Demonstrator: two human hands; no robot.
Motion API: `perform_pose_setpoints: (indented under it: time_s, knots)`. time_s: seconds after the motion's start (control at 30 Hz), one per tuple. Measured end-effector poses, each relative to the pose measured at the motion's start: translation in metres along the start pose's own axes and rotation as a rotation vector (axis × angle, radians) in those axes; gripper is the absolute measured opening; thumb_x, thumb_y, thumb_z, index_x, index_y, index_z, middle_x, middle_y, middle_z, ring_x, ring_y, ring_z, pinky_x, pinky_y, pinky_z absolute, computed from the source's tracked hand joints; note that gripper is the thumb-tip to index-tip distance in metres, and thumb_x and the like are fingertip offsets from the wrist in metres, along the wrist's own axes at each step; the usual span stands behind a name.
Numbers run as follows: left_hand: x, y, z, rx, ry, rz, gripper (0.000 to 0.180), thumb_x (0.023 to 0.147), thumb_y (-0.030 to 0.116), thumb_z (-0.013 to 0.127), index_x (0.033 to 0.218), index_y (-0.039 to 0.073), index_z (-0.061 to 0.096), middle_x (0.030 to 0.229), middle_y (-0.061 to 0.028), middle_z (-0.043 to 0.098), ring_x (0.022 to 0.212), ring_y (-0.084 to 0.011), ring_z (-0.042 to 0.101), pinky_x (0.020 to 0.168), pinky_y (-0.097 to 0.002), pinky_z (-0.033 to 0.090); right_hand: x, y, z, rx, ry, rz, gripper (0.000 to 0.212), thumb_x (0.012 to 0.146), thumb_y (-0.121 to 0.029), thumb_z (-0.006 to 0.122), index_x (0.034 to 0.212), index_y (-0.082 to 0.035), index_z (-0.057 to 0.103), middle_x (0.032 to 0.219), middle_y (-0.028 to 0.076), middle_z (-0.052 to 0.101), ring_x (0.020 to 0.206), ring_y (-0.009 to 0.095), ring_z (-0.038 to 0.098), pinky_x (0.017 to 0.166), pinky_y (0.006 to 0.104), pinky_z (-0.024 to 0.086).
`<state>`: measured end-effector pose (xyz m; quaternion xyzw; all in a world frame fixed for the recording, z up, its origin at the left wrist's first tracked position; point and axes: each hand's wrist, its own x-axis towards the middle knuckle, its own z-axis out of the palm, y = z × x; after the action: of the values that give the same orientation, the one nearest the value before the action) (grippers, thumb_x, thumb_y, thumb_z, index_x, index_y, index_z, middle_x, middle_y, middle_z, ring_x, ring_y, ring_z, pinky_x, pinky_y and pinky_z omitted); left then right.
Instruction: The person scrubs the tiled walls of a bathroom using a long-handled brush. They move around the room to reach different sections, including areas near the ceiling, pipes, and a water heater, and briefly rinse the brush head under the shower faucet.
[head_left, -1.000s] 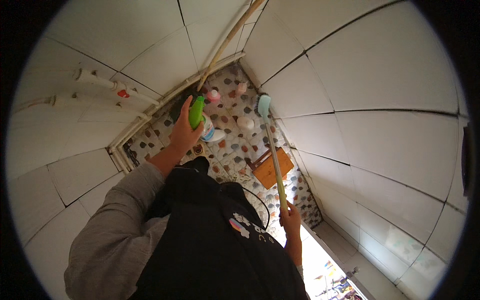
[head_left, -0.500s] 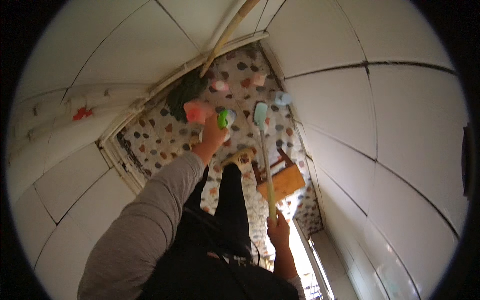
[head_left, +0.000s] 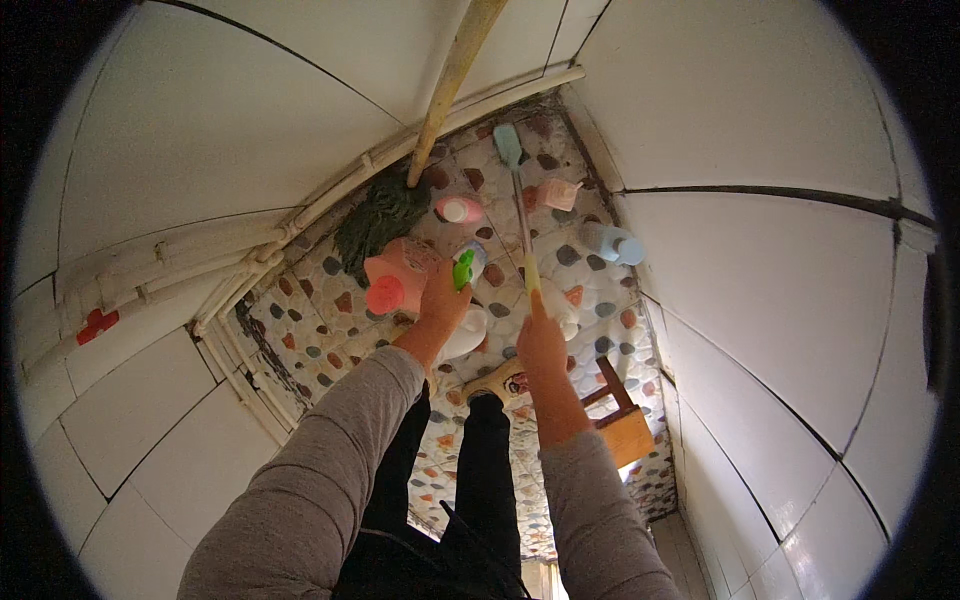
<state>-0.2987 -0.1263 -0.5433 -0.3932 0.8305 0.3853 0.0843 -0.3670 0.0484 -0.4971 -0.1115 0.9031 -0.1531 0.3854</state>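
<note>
- Looking straight down a narrow white-tiled stall, the view takes in a pebble-patterned floor (head_left: 600, 300) with both grey-sleeved arms reaching out over it.
- Left hand (head_left: 440, 300) has its fingers closed around a white spray bottle (head_left: 465, 268) with a green trigger, held above the floor just right of a pink pail (head_left: 395, 280).
- Right hand (head_left: 540, 340) grips the yellow end of a long brush (head_left: 520, 215); its handle runs away from the hand, and the pale blue head sits at the far end of the floor, near the corner of the walls.
- Whether the brush head presses on the floor or hangs just above it cannot be told from here.
- A dark mop (head_left: 385, 215) lies at the far left, its wooden pole leaning up the wall. Small bottles stand about: a pink one just beyond the pail, a pale blue one at the right wall, and a small pink tub near the brush head.
- A wooden stool (head_left: 620, 420) stands near the right wall, close to the person's dark trouser legs and one foot.
- Judging by the grips, the step in hand looks like wetting the floor with cleaner ahead of scrubbing.
- A next move would call for aiming the nozzle at bare floor between the bottles, and for keeping the brush clear of the tub beside its head.
</note>
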Motion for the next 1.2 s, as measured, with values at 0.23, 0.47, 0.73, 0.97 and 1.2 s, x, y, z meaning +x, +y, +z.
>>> perform_pose_setpoints:
  time_s: [0.23, 0.47, 0.73, 0.97, 1.2]
  knots:
    - [0.025, -0.02, 0.008, 0.092, -0.063, 0.031, 0.037, 0.077, 0.012, 0.066, 0.108, 0.003, 0.049, 0.109, -0.0184, 0.053, 0.1, -0.0402, 0.053, 0.082, -0.0473, 0.045, -0.033, 0.019, 0.004, 0.084, -0.097, 0.03, 0.054, 0.089, -0.015, 0.048, 0.141, -0.017, 0.034, 0.094, 0.027, 0.061, 0.084, 0.043, 0.061, 0.072, 0.0518, 0.048]
    - [0.037, -0.042, 0.026, 0.253, -0.083, 0.147, 0.036, 0.076, 0.009, 0.064, 0.11, 0.007, 0.053, 0.11, -0.0166, 0.053, 0.101, -0.0383, 0.054, 0.082, -0.0463, 0.047, -0.099, 0.051, -0.002, -0.023, -0.26, 0.047, 0.057, 0.09, -0.017, 0.048, 0.143, -0.019, 0.03, 0.091, 0.027, 0.061, 0.084, 0.042, 0.061, 0.066, 0.0522, 0.048]
    - [0.04, -0.038, 0.028, 0.475, -0.14, 0.223, 0.035, 0.073, 0.009, 0.069, 0.107, 0.009, 0.059, 0.12, -0.0175, 0.046, 0.112, -0.0386, 0.046, 0.091, -0.047, 0.042, 0.004, -0.006, -0.028, -0.032, -0.174, -0.019, 0.051, 0.091, -0.019, 0.046, 0.141, -0.019, 0.035, 0.086, 0.024, 0.063, 0.078, 0.042, 0.062, 0.067, 0.0506, 0.049]
    - [0.053, -0.022, -0.002, 0.581, 0.045, 0.5, 0.019, 0.074, 0.015, 0.07, 0.09, 0.006, 0.064, 0.145, -0.013, 0.028, 0.133, -0.037, 0.027, 0.106, -0.0598, 0.024, -0.138, 0.065, 0.005, 0.045, -0.105, 0.103, 0.054, 0.087, -0.009, 0.053, 0.139, -0.014, 0.038, 0.096, 0.029, 0.06, 0.086, 0.045, 0.06, 0.072, 0.0488, 0.049]
    - [0.113, -0.027, -0.029, 0.383, -0.208, 0.441, 0.022, 0.074, 0.007, 0.07, 0.095, 0.003, 0.068, 0.142, -0.0159, 0.033, 0.131, -0.0372, 0.032, 0.101, -0.0552, 0.035, -0.132, 0.051, -0.001, 0.162, -0.174, 0.045, 0.052, 0.086, -0.005, 0.049, 0.137, -0.009, 0.039, 0.105, 0.03, 0.058, 0.091, 0.044, 0.06, 0.074, 0.0485, 0.049]
